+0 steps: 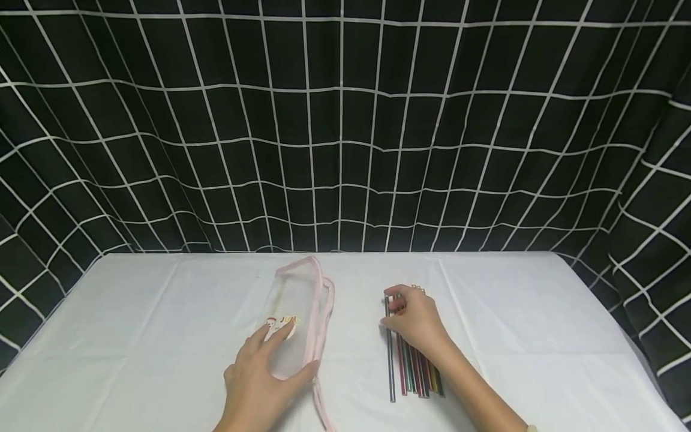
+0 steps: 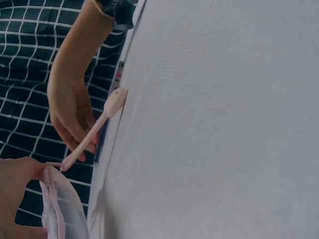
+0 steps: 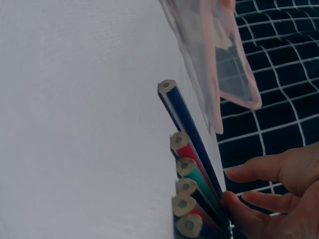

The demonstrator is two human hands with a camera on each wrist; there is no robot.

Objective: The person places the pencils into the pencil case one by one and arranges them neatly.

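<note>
Pouch (image 1: pixel 296 294) of see-through material with pale pink edging: lies left of centre, long sides running near to far; shows pink-edged flaps standing apart in the right wrist view.
Print (image 1: pixel 286 321) with yellow letters and a small figure: sits on the upper face of the pouch, partly covered by fingertips.
Strap (image 1: pixel 320 402) of narrow pale pink fabric: starts at the near right corner of the pouch and runs toward the near side.
Left hand (image 1: pixel 264 375): rests open on the near part of the pouch, with fingers spread over the see-through face and thumb at the pink right edge.
Dark blue pencil (image 1: pixel 391 366), slim and straight: lies right of the pouch, at the left end of the row, reaching nearer than the rest.
Row of slim pencils (image 1: pixel 414 372) in red, green, yellow and dark colours: lies just right of the dark blue pencil, bare wood at the near ends.
Right hand (image 1: pixel 418 315): bends over the far ends, with fingers at the dark blue pencil; cannot tell a pinch from a mere touch.
White cloth (image 1: pixel 162 336): covers the table.
Black curtain with white grid (image 1: pixel 326 114): hangs beyond the far edge.
</note>
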